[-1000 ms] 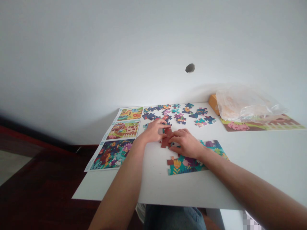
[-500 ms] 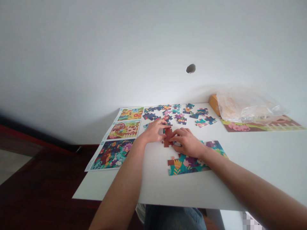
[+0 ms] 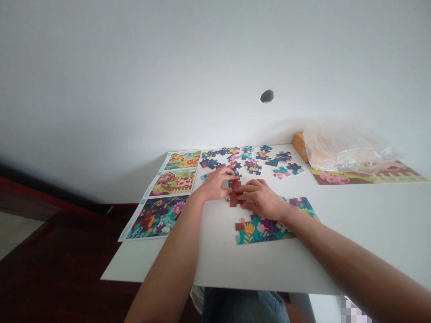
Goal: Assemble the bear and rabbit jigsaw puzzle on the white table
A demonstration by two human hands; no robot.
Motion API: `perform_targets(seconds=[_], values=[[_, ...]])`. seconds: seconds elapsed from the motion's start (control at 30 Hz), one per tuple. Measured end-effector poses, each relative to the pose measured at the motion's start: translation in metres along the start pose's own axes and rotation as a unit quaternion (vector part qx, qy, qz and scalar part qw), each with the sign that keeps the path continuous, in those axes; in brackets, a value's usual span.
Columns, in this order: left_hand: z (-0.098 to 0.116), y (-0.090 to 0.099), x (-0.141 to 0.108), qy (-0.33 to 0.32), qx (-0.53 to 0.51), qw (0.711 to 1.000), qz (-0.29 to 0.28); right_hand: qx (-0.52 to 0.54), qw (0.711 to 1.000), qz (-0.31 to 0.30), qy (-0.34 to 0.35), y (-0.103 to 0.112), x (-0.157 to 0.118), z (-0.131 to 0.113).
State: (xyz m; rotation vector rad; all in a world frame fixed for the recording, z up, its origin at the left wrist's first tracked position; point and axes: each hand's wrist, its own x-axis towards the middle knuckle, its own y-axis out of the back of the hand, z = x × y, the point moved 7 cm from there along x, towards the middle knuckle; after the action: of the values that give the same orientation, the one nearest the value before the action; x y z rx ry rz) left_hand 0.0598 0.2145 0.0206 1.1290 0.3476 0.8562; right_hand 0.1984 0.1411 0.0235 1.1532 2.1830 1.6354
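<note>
Brown puzzle pieces (image 3: 235, 198) lie joined on the white table between my two hands. My left hand (image 3: 218, 183) grips their upper left part with its thumb and fingers. From the right, my right hand (image 3: 261, 197) presses its fingertips on the pieces' right edge. Below and partly under my right hand lies a joined teal puzzle section (image 3: 262, 229) with flowers. Loose dark and coloured pieces (image 3: 254, 167) are scattered behind my hands.
A sheet with three printed pictures (image 3: 145, 202) lies on the left of the table. At the back right, a clear plastic bag (image 3: 350, 146) rests against an orange box (image 3: 299, 146), over a farm-scene puzzle (image 3: 336, 178). A wall rises behind the table.
The fingers of my right hand have shifted slightly over the brown pieces and lie closer together. My left hand has barely moved.
</note>
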Motion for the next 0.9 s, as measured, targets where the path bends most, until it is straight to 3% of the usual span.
perform_targets(seconds=[0.53,0.9], values=[[0.0002,-0.0001,0.0000,-0.002,0.003,1.000,-0.014,0.033,0.999,-0.008,-0.011,0.0015,0.0005,0.0018],[-0.0012,-0.0029,-0.0005,0.002,0.009,1.000,-0.011,-0.012,1.000,-0.024,-0.009,0.0047,0.0021,-0.0026]])
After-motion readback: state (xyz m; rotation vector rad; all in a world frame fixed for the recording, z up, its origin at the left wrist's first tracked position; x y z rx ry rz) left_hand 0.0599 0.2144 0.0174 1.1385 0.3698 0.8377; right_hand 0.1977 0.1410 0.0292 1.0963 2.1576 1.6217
